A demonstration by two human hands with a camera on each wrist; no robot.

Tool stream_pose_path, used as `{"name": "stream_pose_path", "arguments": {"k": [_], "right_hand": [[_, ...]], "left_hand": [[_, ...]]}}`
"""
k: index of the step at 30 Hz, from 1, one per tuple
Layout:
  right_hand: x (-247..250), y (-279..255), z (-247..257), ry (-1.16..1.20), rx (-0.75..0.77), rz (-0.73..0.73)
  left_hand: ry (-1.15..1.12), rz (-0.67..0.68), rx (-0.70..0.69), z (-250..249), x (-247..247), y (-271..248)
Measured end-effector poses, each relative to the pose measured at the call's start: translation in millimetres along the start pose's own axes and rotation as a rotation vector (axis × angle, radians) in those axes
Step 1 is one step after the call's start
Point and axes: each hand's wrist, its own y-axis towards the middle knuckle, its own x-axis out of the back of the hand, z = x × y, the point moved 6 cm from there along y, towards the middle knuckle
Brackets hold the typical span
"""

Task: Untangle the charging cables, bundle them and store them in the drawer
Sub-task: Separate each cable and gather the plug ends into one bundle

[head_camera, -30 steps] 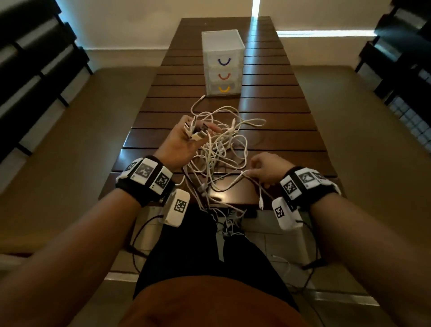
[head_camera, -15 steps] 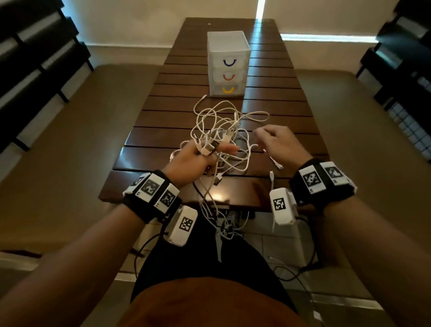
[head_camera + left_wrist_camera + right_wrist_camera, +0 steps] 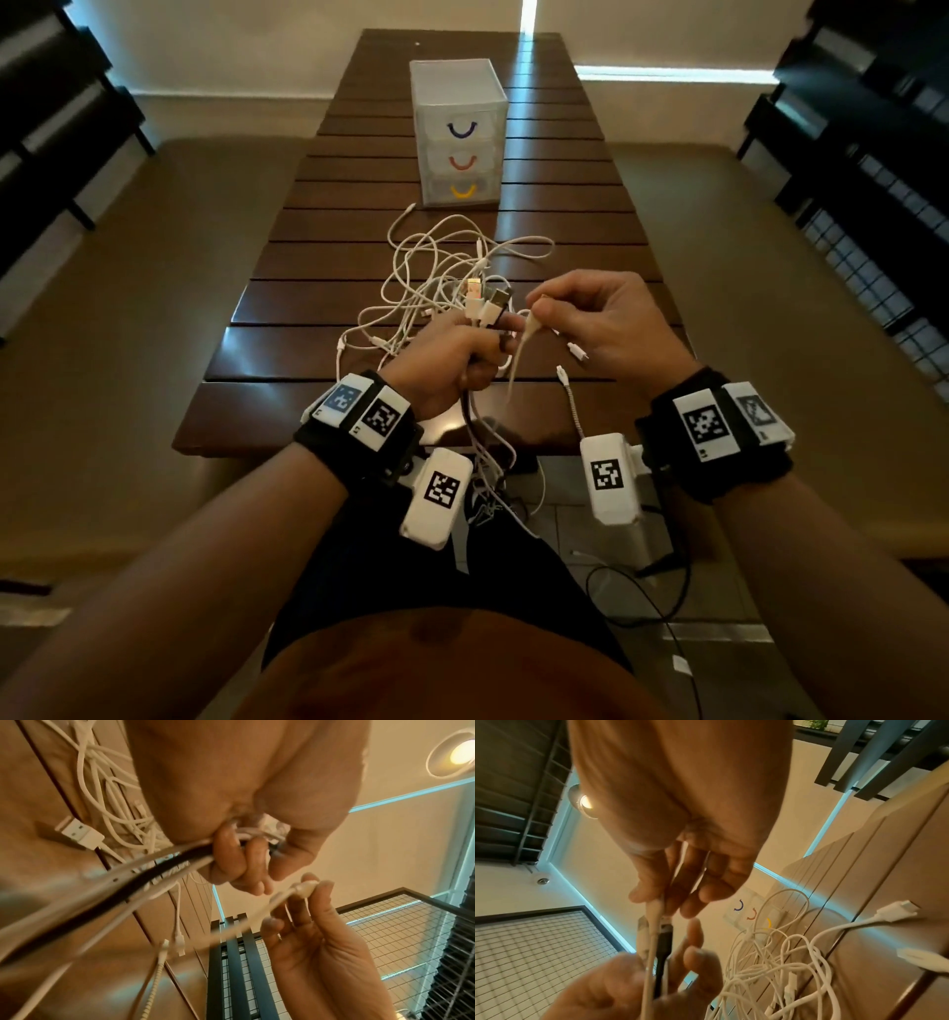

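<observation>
A tangle of white charging cables (image 3: 441, 277) lies on the dark slatted table (image 3: 318, 308), with several strands hanging over the near edge. My left hand (image 3: 452, 354) grips a bunch of cable ends (image 3: 485, 303), white ones and a black one (image 3: 144, 878), plugs pointing up. My right hand (image 3: 590, 318) pinches one white plug (image 3: 531, 321) between thumb and forefinger, right beside the left hand's bunch; the same white plug (image 3: 306, 887) shows in the left wrist view. A small clear three-drawer unit (image 3: 459, 133) stands further back, all drawers shut.
Loose plug ends (image 3: 577, 352) lie on the table under my right hand. A braided cable (image 3: 572, 406) dangles over the near edge. Dark slatted chairs (image 3: 51, 128) stand on both sides. More wires (image 3: 642, 575) trail on the floor tiles below.
My right hand has come from the table's near edge up to the left hand, now pinching a white plug. The left hand has drawn its bunch of ends slightly nearer.
</observation>
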Motion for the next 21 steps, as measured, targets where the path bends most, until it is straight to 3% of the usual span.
{"name": "stream_pose_path", "arguments": {"k": [5, 9, 21], "right_hand": [[-5, 3, 9, 0.052, 0.138, -0.071], [-7, 3, 17, 0.171, 0.179, -0.168], [6, 4, 25, -0.009, 0.207, -0.299]], "left_hand": [[-0.036, 0.069, -0.024, -6, -15, 2], [0.037, 0.013, -0.043, -14, -24, 3], [0.216, 0.063, -0.016, -37, -48, 0]]}}
